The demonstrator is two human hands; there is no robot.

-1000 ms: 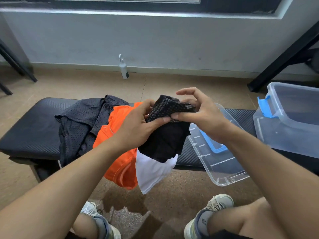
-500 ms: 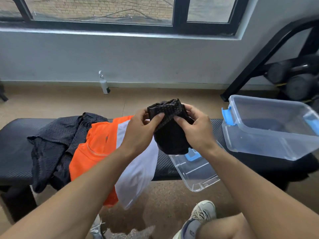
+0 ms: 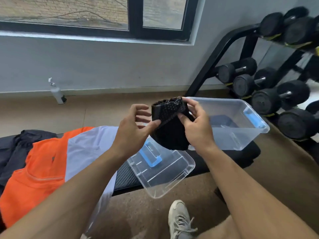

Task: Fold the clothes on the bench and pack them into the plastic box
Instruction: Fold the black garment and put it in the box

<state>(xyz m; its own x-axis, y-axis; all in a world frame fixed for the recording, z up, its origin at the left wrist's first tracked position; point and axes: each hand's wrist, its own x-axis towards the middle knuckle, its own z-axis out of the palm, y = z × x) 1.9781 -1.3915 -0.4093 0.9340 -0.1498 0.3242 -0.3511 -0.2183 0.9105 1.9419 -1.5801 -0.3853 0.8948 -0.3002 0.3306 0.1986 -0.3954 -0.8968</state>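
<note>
My right hand [image 3: 196,128] grips a small folded black garment [image 3: 170,133] with a dotted band, thumb on its front and fingers over its top edge. It hangs in the air just left of the clear plastic box [image 3: 241,137], which stands open on the right end of the black bench [image 3: 224,157]. My left hand [image 3: 133,133] is beside the garment, thumb touching its lower left corner, the fingers spread off it. An orange and white shirt [image 3: 43,163] and a dark mesh garment [image 3: 15,147] lie unfolded on the bench at left.
The box's clear lid [image 3: 165,176] with a blue clip lies upside down on the bench, overhanging its front edge. A dumbbell rack [image 3: 276,94] stands close behind the box at right. A spray bottle [image 3: 57,94] stands by the wall. My shoe [image 3: 181,219] is on the floor below.
The view and both hands have swung right, bringing the black garment up to the box's left rim. My left fingers have come off the garment; only the thumb stays on it.
</note>
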